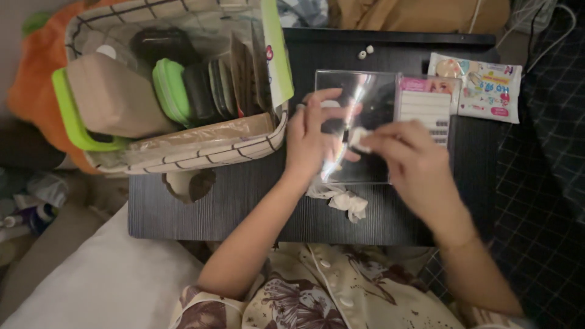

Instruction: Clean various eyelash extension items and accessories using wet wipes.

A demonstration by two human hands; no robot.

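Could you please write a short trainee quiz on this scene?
1. True or false: both hands are over the mirror.
2. Which side of the mirror is the lash tray on: A camera-left, B camera-right, C on top?
3. What lies on the table just below the mirror?

Key:
1. True: the left hand and right hand meet over it, pinching a small white piece.
2. B.
3. A crumpled white tissue.

On my counter (244, 207) I count one mirror (353, 103), one lash card (426, 109), one printed packet (487, 88), two small white beads (365, 52), one crumpled tissue (341, 200), one open pouch (183, 152) with two green cases (170, 88).
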